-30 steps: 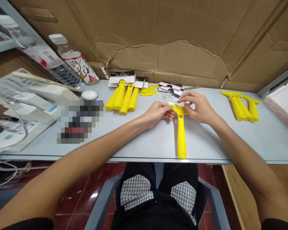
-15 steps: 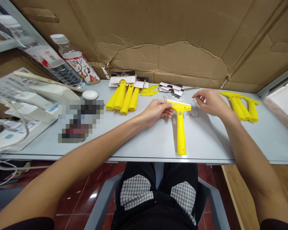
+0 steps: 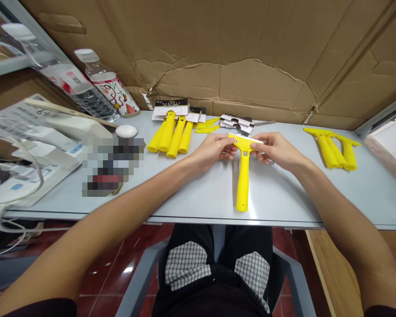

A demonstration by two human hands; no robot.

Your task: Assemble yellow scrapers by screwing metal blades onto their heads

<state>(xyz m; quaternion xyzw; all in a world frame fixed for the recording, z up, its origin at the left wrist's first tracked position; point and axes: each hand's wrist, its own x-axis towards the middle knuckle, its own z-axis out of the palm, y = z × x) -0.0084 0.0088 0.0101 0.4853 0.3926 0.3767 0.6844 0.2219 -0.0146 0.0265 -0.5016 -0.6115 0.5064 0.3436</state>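
A yellow scraper (image 3: 243, 180) hangs handle-down in front of me, its wide head at the top with a pale strip along the upper edge. My left hand (image 3: 215, 152) pinches the left end of that head. At the right end, the fingers of my right hand (image 3: 273, 149) are closed on the same head. Small metal screws (image 3: 271, 162) show just below my right hand, partly hidden by it. Behind the scraper lie folded black-and-white cards (image 3: 236, 122) and flat yellow pieces (image 3: 207, 127).
Yellow handles with cards (image 3: 173, 136) lie at the back left, and three yellow scrapers (image 3: 336, 149) on the right. Two bottles (image 3: 114, 90), a white oval object (image 3: 126, 131), white packages and cables (image 3: 23, 163) crowd the left. Cardboard (image 3: 257, 44) stands behind the table (image 3: 191, 193).
My right hand has moved left and down and taken hold of the right end of the scraper head. The scraper's handle has swung slightly left.
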